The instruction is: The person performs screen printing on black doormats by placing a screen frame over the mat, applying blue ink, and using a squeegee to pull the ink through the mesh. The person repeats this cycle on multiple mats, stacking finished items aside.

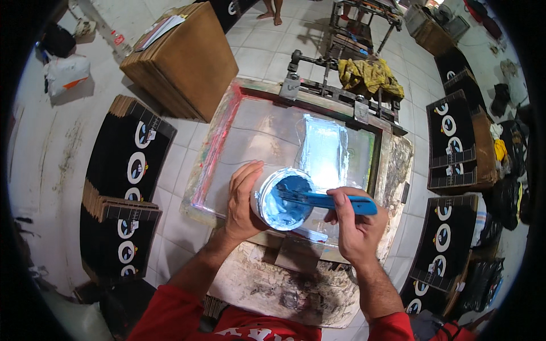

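Observation:
My left hand (pixel 242 202) grips a white tub (pixel 258 203) of light blue paste, tilted toward me. My right hand (pixel 358 224) is closed on a blue spatula (pixel 362 206), whose blade is down in the paste. Beneath both is a framed mesh screen (pixel 239 133) with red stains along its left edge and a rectangular patch of light blue paste (pixel 324 153) on its right half. The screen is held at its far edge by metal clamps (pixel 291 86) on a bar, with a stained yellow cloth (pixel 369 77) draped over it. Below the screen is a paint-smeared board (pixel 256 267).
Stacks of black printed panels stand left (pixel 122 159) and right (pixel 443 238). A tall pile of brown boards (pixel 193 62) is at the back left. Beyond the clamps are a metal rack (pixel 378 23) and a person's bare legs (pixel 276 11). Bags (pixel 68 77) hang at the left wall.

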### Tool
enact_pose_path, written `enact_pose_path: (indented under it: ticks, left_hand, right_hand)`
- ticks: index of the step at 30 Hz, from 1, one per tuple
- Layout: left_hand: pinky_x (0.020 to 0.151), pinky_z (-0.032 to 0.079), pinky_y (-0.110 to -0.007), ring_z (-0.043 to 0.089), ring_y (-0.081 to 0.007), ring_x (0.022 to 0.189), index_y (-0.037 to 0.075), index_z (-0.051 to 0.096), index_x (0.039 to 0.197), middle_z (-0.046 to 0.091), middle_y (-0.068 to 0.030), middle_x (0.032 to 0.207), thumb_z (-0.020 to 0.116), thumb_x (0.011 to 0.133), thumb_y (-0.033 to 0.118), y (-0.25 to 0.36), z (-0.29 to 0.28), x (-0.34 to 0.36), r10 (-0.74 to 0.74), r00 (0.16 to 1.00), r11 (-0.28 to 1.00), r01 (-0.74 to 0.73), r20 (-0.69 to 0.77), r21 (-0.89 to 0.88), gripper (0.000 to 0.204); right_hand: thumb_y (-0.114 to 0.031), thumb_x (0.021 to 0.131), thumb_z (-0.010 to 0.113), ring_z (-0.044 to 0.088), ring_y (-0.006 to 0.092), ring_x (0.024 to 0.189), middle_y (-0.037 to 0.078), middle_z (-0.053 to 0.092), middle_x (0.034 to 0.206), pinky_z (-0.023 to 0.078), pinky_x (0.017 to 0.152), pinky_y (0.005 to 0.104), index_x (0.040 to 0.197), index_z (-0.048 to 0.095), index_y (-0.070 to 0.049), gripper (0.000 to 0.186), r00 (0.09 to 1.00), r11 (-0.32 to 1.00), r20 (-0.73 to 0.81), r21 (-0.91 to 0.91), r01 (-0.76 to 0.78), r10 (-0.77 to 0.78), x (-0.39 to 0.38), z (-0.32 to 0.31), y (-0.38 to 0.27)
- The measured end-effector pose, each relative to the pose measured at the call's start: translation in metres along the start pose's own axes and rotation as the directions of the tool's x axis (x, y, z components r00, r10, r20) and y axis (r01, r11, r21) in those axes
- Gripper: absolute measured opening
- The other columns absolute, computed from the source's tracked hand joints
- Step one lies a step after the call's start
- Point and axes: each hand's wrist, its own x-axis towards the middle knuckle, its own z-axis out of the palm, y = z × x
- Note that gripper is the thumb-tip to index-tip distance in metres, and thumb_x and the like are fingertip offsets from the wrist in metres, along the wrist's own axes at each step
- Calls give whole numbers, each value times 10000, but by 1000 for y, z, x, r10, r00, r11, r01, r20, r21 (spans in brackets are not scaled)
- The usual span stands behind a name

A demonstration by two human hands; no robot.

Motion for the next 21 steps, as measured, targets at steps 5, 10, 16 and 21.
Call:
enact_pose_path:
  ticks: [5,10,16,21]
  left_hand:
    - [1105,431,-513,532,-429,1300,2,411,1437,537,-235,1413,945,675,267,-14,8,6,-2,999,997,-2,50,83,968]
    - [1126,396,-524,510,-430,1321,12,405,1449,533,-229,1421,952,660,319,-21,19,11,20,992,982,-43,124,186,1008]
    - [1137,372,-527,484,-421,1336,23,384,1470,506,-215,1445,992,577,294,-23,34,11,-137,986,973,117,91,197,1114]
    - [1136,367,-512,471,-401,1329,43,373,1486,499,-203,1425,1004,510,192,-25,40,13,-304,953,926,294,8,235,1172]
  right_hand:
    - [-158,1056,609,611,107,571,78,660,710,466,513,257,1038,698,75,249,958,925,-101,307,-226,267,4,11,33]
    - [-239,1053,616,602,135,560,97,647,684,456,496,271,1029,695,73,323,879,838,-213,459,-296,427,6,-10,61]
    - [-251,1030,641,589,147,535,88,630,660,440,484,271,1021,688,62,317,840,811,-305,534,-239,448,10,-58,75]
    - [-255,1032,653,591,136,553,81,655,705,448,518,247,1061,690,64,322,851,872,-414,480,-97,323,31,-94,95]
